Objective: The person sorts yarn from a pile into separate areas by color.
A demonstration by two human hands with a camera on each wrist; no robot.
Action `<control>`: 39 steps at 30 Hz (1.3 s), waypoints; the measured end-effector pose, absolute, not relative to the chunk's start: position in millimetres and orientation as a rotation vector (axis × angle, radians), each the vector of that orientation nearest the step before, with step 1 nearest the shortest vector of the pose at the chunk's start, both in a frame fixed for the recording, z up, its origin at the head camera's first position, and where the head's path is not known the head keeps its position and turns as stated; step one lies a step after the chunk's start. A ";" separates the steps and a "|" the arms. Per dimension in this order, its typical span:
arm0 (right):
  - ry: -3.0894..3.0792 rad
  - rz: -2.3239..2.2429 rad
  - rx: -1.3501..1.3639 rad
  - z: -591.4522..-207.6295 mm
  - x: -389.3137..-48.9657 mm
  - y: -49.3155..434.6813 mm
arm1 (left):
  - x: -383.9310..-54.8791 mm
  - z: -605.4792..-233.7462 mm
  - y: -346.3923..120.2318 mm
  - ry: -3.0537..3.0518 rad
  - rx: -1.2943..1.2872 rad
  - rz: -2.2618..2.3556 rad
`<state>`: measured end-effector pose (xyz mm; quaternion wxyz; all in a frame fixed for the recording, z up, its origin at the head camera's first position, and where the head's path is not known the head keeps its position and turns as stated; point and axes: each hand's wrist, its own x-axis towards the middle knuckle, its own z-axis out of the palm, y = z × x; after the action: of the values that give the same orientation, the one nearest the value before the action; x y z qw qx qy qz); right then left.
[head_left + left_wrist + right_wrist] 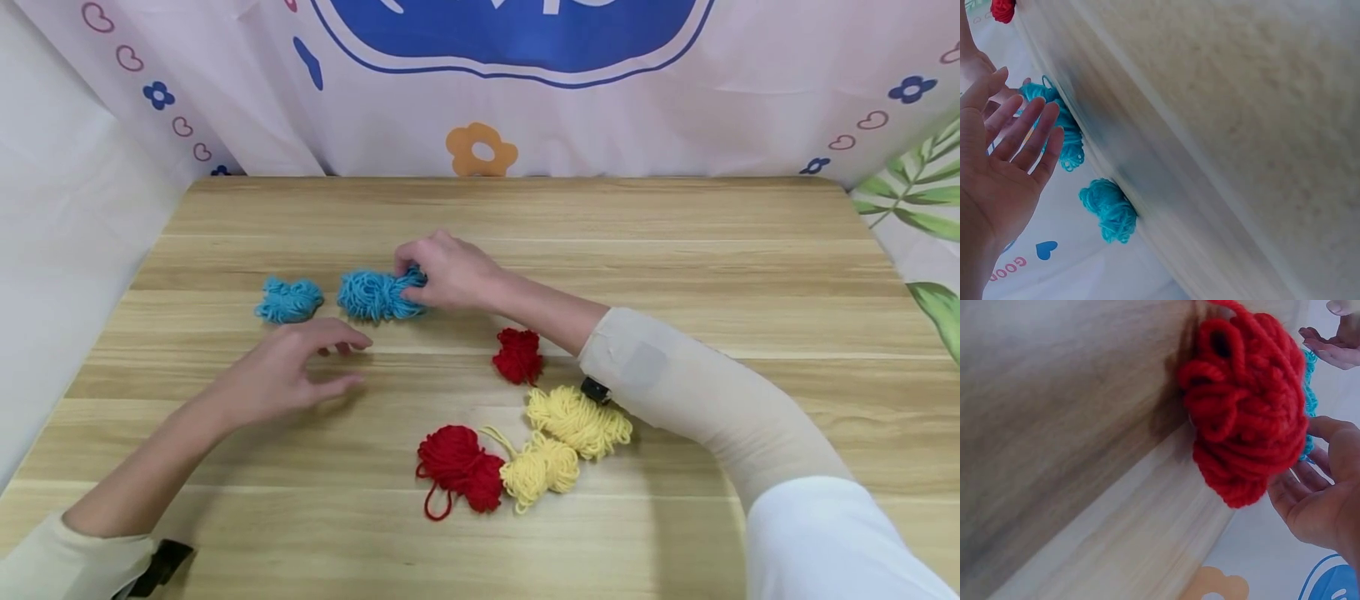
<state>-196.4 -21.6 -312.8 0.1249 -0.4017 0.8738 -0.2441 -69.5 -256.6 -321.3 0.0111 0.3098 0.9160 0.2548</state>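
On the left part of the table lie two bundles of blue yarn. My right hand grips the right end of the larger blue yarn bundle, thumb in front and fingers behind. The smaller blue yarn bundle sits a little to its left, apart from it. My left hand hovers in front of both with fingers loosely extended, holding nothing; the left wrist view shows its spread fingers. In the right wrist view a red yarn bundle partly hides the larger blue one.
Below my right forearm are a small red yarn bundle and a yellow yarn bundle. Another yellow bundle touches a larger red one nearer the front. A printed curtain hangs behind the wooden table.
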 end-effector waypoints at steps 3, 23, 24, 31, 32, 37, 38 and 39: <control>2.538 -0.728 -1.168 -312.3 -196.2 -18.7 | -69.6 -320.8 -254.4 2.853 0.980 0.790; 2.514 -0.808 -1.121 -297.4 -189.7 3.5 | -68.2 -315.9 -232.6 2.793 1.072 0.799; 2.516 -0.812 -1.118 -296.9 -189.3 4.9 | -68.0 -315.8 -231.2 2.787 1.084 0.803; 2.503 -0.834 -1.086 -295.7 -188.5 16.8 | -66.3 -314.9 -219.0 2.728 1.087 0.830; 2.499 -0.838 -1.083 -295.9 -188.5 18.4 | -66.0 -314.7 -217.4 2.719 1.083 0.831; 2.504 -0.825 -1.072 -296.4 -188.3 26.5 | -64.8 -313.0 -209.3 2.670 1.068 0.840; 2.505 -0.827 -1.071 -296.3 -188.2 28.0 | -64.6 -312.8 -207.8 2.659 1.070 0.844; 2.506 -0.827 -1.071 -296.3 -188.1 29.5 | -64.3 -312.6 -206.1 2.647 1.072 0.845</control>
<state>-188.1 29.5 -296.3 0.1463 -0.3721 0.8704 -0.2873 -64.3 -206.1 -312.6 0.0815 0.3586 0.8859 0.2827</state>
